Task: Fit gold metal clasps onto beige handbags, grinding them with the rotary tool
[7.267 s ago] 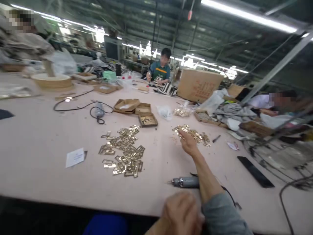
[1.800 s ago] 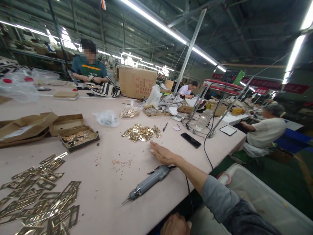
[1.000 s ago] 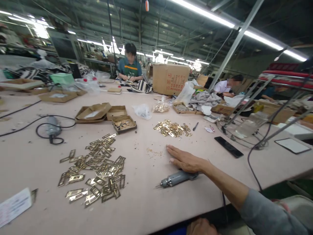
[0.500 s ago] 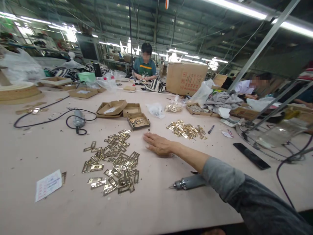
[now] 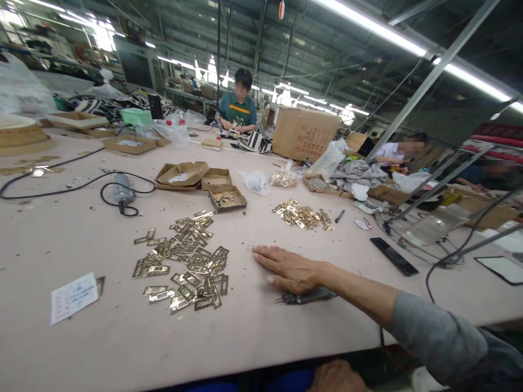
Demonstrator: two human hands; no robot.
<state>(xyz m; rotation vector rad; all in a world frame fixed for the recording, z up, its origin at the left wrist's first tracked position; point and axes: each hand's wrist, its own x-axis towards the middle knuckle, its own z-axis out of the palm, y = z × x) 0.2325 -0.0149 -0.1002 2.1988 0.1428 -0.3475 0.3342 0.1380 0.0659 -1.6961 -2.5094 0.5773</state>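
Pale pink tbl (image 5: 245, 337) is bearing gold-col. frames (image 5: 199, 269), lying in loose heap; smaller gold-col. pcs (image 5: 300, 214) are lying in 2nd heap, to rt; pwr driver (image 5: 308, 296), blk phone (image 5: 394, 256), pen (image 5: 340, 216) are lying nearby; printed slip (image 5: 74, 298) is lying at lt.

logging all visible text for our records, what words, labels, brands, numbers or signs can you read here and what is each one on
"LUN": on the green apron at the far side; anything before it is unclear.
Red print on the large cardboard carton: too blurred to read.
Red and blue print on the white card: too blurred to read.
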